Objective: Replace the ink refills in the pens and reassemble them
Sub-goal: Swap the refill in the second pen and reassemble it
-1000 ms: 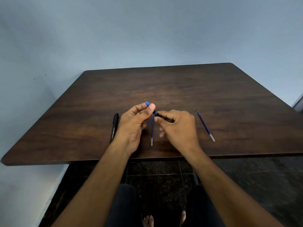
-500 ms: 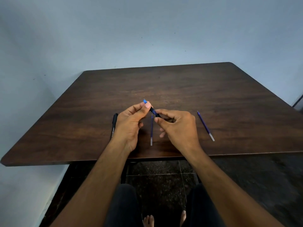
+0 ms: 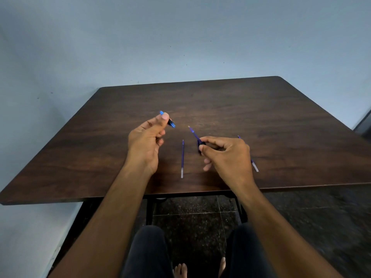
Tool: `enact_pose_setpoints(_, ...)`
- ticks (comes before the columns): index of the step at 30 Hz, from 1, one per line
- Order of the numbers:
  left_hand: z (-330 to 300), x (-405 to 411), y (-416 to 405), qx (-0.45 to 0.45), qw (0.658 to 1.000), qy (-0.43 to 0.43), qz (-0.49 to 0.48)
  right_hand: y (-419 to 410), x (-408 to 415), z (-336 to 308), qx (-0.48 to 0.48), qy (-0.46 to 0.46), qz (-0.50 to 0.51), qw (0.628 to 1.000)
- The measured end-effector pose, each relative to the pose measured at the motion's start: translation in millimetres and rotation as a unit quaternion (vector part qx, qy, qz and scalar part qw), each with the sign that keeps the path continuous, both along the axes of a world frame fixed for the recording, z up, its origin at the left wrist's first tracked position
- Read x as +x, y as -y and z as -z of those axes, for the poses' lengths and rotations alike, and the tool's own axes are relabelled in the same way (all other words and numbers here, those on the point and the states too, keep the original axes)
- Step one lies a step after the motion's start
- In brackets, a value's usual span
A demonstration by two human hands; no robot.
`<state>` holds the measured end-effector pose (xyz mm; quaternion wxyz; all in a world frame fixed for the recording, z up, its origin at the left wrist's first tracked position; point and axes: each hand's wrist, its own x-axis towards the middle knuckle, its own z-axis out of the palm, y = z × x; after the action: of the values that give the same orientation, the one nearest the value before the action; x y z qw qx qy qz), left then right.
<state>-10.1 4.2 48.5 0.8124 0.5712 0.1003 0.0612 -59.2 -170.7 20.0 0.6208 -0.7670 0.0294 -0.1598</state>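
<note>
Dark table (image 3: 261,117): my left hand (image 3: 146,141) pinches the pen barrel (image 3: 170,123); my right hand (image 3: 226,155) pinches the refill-bearing section (image 3: 195,135).

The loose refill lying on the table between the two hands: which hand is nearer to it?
Right, though only slightly. The refill lies between both; the right hand sits just to its right, fingertips close. The left hand is further off on its left.
</note>
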Motion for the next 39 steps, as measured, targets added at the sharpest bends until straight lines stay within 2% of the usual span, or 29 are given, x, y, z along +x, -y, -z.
enact_pose_setpoints(3, 0, -4, 5, 0.145, 0.988, -0.013, 0.054, 8, 1, 0, 0.029, 0.0, 0.024, 0.999)
enact_pose_setpoints(7, 2, -13, 20, 0.333, 0.936, -0.01, 0.111, 16, 1, -4, 0.036, 0.002, 0.039, 0.999)
enact_pose_setpoints(11, -1, -15, 36, 0.487, 0.862, -0.044, 0.134, 22, -2, -6, 0.014, 0.004, 0.038, 0.999)
enact_pose_setpoints(14, -2, -15, 46, 0.559, 0.813, -0.074, 0.146, 23, -4, -7, 0.012, -0.001, 0.042, 0.999)
enact_pose_setpoints(18, 0, -13, 54, 0.603, 0.779, -0.092, 0.146, 22, -6, -7, 0.015, -0.007, 0.043, 0.999)
enact_pose_setpoints(23, 3, -10, 57, 0.621, 0.763, -0.107, 0.144, 18, -5, -7, 0.013, -0.007, 0.043, 0.999)
enact_pose_setpoints(27, 6, -10, 59, 0.614, 0.769, -0.112, 0.136, 18, -5, -7, -0.017, 0.01, 0.04, 0.999)
enact_pose_setpoints(39, 5, -11, 55, 0.592, 0.784, -0.117, 0.144, 20, -2, -5, 0.026, -0.004, 0.025, 0.999)
